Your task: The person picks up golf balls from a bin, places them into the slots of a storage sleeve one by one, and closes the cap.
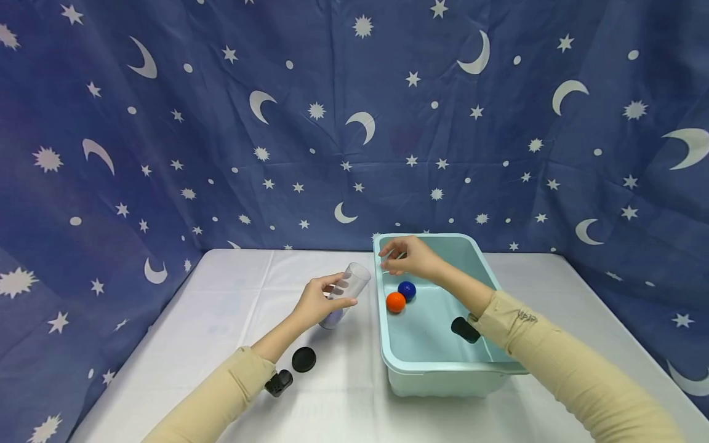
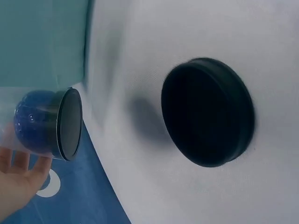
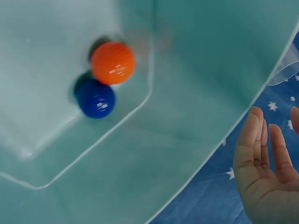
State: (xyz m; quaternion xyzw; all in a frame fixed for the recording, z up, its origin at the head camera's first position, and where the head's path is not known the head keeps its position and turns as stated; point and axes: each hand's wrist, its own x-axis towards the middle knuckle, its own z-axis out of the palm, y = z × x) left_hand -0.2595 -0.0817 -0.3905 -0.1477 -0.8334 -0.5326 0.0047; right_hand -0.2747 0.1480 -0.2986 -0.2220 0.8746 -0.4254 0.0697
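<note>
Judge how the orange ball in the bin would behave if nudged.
The orange ball looks round, so it would probably roll at a light push. Its glossy highlights suggest a hard, perhaps slippery surface. Pushed toward the blue ball right beside it, it would likely set both moving, though the bin walls should contain them.
</note>
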